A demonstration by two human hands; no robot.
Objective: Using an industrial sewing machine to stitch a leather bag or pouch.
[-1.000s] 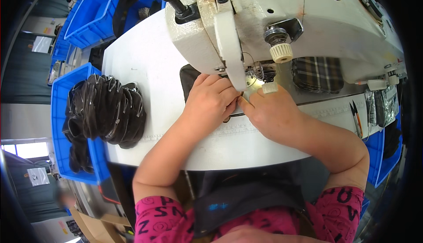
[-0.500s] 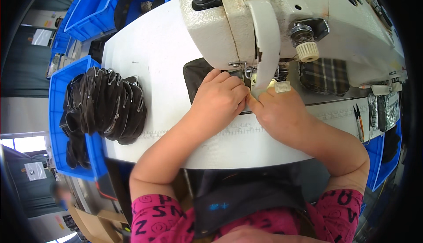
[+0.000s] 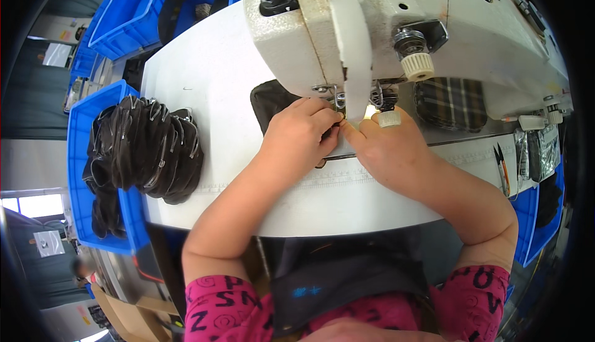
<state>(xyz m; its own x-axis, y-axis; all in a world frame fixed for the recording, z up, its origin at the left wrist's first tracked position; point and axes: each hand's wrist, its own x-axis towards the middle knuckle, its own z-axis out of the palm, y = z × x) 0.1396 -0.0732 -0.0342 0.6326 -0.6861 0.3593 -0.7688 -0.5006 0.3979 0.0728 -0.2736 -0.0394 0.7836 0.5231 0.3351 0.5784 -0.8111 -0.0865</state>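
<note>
A dark brown fabric piece (image 3: 268,101) lies under the head of a white sewing machine (image 3: 282,50), close to its needle area. My left hand (image 3: 299,132) is closed on this piece, fingertips bent at the presser foot. A small dark loop of its edge pokes out below that hand. From the other side my right hand (image 3: 392,151) meets it, thumb and index finger pinching the same piece by the foot; the pinched spot is mostly covered by fingers. A plaid fabric piece (image 3: 455,103) lies on the machine bed beyond my right hand.
At left, a blue bin (image 3: 77,174) carries a heap of dark zippered pouches (image 3: 145,150), which spreads onto the white table (image 3: 186,63). A ruler strip (image 3: 471,156) crosses the front. Thread snips (image 3: 501,168) and plastic packets (image 3: 542,153) lie at right.
The view has shifted a little. My left hand has bent further round the fabric, and a small dark loop now shows beneath it. Both hands stay at the presser foot.
</note>
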